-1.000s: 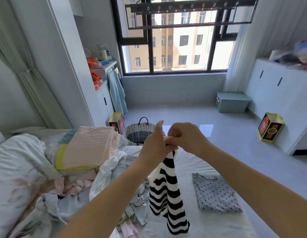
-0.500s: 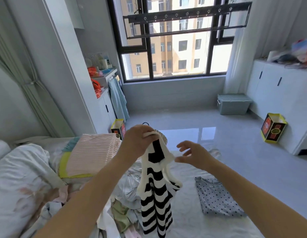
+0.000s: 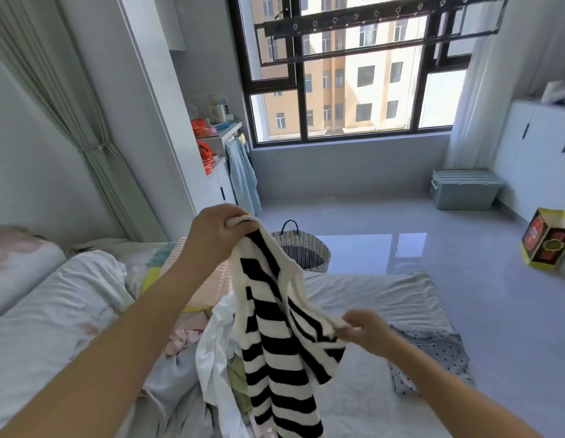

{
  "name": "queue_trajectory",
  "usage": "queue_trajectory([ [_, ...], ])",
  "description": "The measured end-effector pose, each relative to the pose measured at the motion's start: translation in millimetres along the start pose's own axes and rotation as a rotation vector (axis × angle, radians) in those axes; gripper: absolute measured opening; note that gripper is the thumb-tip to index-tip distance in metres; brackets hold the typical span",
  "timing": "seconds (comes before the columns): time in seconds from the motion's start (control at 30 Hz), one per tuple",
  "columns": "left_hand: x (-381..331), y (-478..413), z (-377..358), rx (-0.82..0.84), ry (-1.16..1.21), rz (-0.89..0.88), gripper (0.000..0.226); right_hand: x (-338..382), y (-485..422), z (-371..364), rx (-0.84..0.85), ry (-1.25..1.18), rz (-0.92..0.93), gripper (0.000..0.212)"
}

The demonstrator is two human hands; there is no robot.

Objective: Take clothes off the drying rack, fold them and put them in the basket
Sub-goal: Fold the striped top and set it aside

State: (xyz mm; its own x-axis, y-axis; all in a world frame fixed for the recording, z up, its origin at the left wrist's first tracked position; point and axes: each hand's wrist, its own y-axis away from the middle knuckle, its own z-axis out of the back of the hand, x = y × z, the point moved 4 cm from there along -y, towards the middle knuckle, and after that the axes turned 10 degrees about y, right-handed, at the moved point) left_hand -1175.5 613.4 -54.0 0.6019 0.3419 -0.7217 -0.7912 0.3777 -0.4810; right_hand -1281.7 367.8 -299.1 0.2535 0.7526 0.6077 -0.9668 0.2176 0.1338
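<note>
Over bed [image 3: 385, 295], both grips [image 3: 218, 237] [image 3: 364, 331] on sweater [image 3: 274, 346]

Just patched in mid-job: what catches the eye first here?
A black-and-white striped top hangs mid-frame, gripped at its upper end by the left hand and drawn sideways by the right hand at one edge. Behind it, the woven basket stands on the floor past the bed. On the bed, an unfolded pile lies to the left and a folded dotted top to the right.
</note>
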Motion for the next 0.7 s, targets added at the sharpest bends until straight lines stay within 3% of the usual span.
queue_trajectory([
  [0.1,28.3,7.6,11.1,-0.008,-0.031,0.066,0.04,3.0,2.3,36.8,-0.076,-0.1,0.035,0.024],
  [0.2,49.1,19.3,11.9,0.009,-0.039,0.136,0.021,6.7,6.1,64.2,-0.062,-0.121,0.09,0.013],
  [0.3,68.9,27.0,11.0,0.016,-0.002,0.164,0.023,7.5,11.3,82.8,-0.038,-0.157,0.093,0.014],
  [0.57,105.9,23.0,18.5,-0.08,0.063,0.259,0.013,-1.5,37.4,92.9,0.251,0.087,0.099,0.029],
  [0.63,107.5,23.8,12.4,-0.05,0.112,0.287,0.01,0.8,38.3,97.2,0.2,0.083,0.094,0.035],
  [0.7,105.0,25.5,3.8,0.028,0.134,0.306,0.009,5.2,36.1,106.9,0.042,-0.04,0.091,0.043],
])
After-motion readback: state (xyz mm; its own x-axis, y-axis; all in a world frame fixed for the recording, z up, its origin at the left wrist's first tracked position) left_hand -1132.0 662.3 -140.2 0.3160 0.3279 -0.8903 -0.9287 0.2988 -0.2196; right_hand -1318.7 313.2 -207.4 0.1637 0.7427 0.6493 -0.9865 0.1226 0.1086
